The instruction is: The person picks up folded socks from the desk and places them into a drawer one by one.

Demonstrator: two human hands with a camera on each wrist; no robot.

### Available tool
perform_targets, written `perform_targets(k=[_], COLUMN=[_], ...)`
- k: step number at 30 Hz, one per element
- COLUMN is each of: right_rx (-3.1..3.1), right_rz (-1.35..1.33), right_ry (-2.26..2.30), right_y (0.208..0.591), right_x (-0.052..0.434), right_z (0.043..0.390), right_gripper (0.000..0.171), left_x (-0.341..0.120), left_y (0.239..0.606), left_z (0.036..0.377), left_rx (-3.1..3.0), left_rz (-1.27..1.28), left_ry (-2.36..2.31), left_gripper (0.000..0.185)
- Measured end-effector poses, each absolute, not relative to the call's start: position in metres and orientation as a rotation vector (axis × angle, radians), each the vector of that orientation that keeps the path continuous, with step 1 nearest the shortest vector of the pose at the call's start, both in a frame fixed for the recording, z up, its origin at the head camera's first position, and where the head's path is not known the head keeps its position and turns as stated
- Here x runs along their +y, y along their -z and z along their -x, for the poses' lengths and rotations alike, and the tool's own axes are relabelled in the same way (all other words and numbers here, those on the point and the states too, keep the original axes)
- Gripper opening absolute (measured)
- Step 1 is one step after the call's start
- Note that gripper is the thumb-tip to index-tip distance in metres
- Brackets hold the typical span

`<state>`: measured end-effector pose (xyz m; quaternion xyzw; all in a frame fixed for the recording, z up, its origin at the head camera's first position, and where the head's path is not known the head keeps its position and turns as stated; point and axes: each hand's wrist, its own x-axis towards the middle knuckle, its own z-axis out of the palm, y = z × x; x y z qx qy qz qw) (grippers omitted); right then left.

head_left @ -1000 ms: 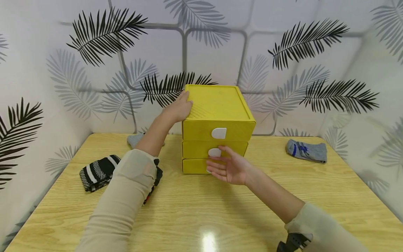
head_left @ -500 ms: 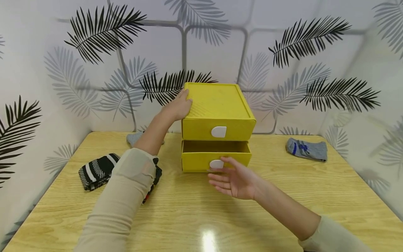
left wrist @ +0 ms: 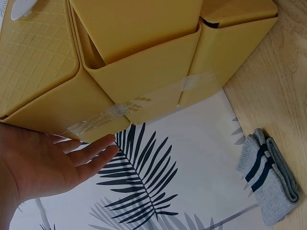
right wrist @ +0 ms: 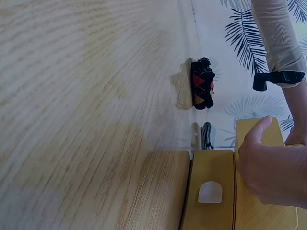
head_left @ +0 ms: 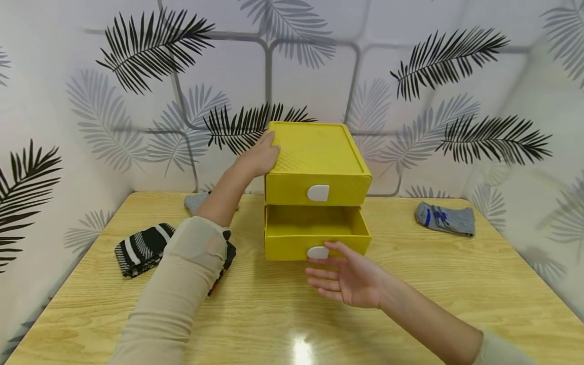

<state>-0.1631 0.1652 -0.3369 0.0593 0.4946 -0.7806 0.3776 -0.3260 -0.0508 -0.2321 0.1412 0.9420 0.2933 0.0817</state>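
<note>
So the yellow drawer unit [head_left: 317, 167] sits toward the back middle of the wooden table [head_left: 410, 284], right up against the leaf-print wall. It looks like light, stiff plastic, the kind of box that'll skate on that glossy tabletop if you tug a drawer one-handed. Good that your left hand [head_left: 259, 156] lies flat against its top left edge with straight fingers, bracing rather than gripping. From the left wrist view you can see clear tape [left wrist: 120, 109] bridging the stacked sections at the back, so I'd guess they'd come apart easily otherwise; don't lift it by the top.

The middle drawer [head_left: 316, 234] is pulled out and looks empty, thin-walled, probably flexes a bit. Take it by the white tab handle [head_left: 318, 252] in the centre of its front, not a corner, or it may bind.

Your right hand [head_left: 349, 278] hovers open, palm up, fingers relaxed just in front of that tab; can't tell whether a fingertip is actually touching it.
</note>
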Motion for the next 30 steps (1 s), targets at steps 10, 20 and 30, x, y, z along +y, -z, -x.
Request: perform_targets(k=[10,20,30], right_rx=[1.221,1.209,1.161], right_rz=[-0.155,-0.104,-0.056], right_ry=[1.977,1.938,1.901], right_y=[0.337,0.337,0.341], right_x=[0.169,0.172,0.170], right_z=[0.149,0.128,0.109], right_gripper=[0.057,0.055,0.056], left_x=[-0.051,-0.050,-0.050], left_y=[0.234,0.234,0.234], left_z=[0.327,0.329,0.328], left_rx=[2.818,2.825,2.815], left_rz=[-0.454,-0.435,-0.445], left_ry=[-0.899,-0.882,-0.901], left_gripper=[0.054,0.054,0.054])
